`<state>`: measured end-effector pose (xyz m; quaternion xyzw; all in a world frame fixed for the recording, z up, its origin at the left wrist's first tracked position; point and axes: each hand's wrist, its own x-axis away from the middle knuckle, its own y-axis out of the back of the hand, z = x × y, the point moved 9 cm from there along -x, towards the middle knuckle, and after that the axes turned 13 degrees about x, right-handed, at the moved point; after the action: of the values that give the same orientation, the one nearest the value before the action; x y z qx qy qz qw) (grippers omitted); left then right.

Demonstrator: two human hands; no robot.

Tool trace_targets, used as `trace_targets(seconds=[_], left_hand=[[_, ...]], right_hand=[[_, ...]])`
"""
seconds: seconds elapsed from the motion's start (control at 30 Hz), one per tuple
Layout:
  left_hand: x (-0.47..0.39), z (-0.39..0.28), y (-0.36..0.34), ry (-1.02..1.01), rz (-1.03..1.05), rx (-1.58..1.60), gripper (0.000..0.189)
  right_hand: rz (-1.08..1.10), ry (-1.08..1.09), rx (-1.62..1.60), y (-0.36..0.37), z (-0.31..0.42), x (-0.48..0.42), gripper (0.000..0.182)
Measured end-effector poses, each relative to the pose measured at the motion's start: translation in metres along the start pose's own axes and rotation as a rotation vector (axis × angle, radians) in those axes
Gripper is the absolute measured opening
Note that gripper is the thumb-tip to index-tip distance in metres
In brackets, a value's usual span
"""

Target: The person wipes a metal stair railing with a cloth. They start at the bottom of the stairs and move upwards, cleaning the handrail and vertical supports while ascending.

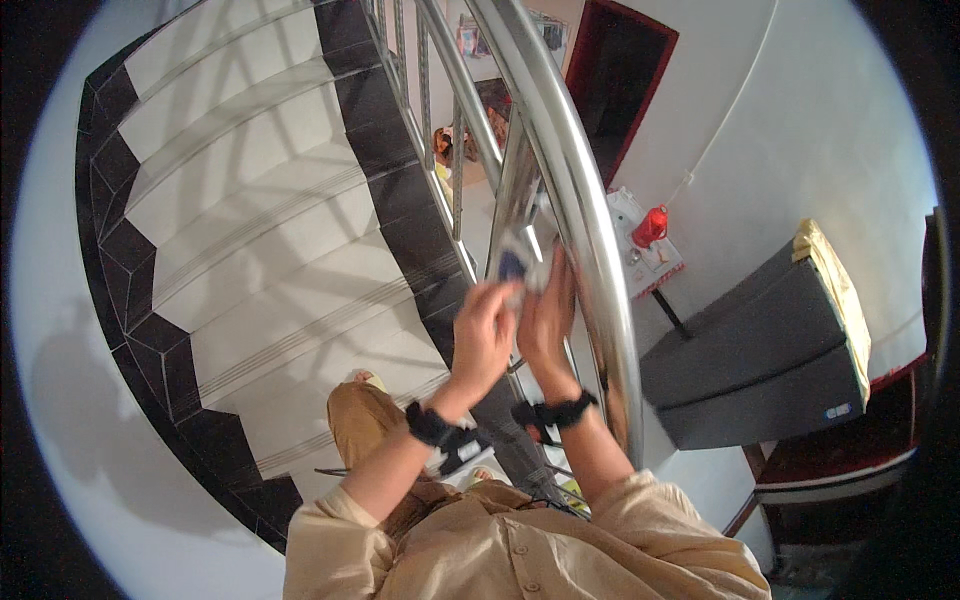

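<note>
Beside the stainless steel stair railing (pixel 592 202), both of my hands are raised close together. My left hand (pixel 486 319) has its fingers bent at the lower edge of a blurred white and dark blue item (pixel 514 262), perhaps a cloth or a packet. My right hand (pixel 549 322) is stretched flat just to the right of it, near the inner side of the handrail; whether it touches the item or the rail is blurred. Black bands with small devices sit on both wrists.
White stairs (pixel 262 225) with black tile borders lie to the left. Beyond the railing stand a dark grey refrigerator (pixel 765 360) with a yellow cover and a small table (pixel 649 274) bearing a red thermos flask (pixel 650 226). A dark doorway (pixel 619 82) has a red frame.
</note>
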<state>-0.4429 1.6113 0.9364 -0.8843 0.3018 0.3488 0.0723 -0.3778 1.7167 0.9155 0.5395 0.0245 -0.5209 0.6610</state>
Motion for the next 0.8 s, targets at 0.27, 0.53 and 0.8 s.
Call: trace_targets(seconds=[0.27, 0.53, 0.8], left_hand=[[-0.031, 0.068, -0.01, 0.109, 0.035, -0.124, 0.023], [0.088, 0.099, -0.036, 0.408, 0.115, -0.011, 0.017], [0.242, 0.115, -0.113, 0.634, 0.497, 0.161, 0.022]], right_hand=[[0.064, -0.039, 0.19, -0.063, -0.005, -0.034, 0.075], [0.113, -0.098, 0.271, -0.042, -0.046, 0.075, 0.075], [0.811, -0.698, 0.092, -0.011, -0.126, 0.216, 0.061]])
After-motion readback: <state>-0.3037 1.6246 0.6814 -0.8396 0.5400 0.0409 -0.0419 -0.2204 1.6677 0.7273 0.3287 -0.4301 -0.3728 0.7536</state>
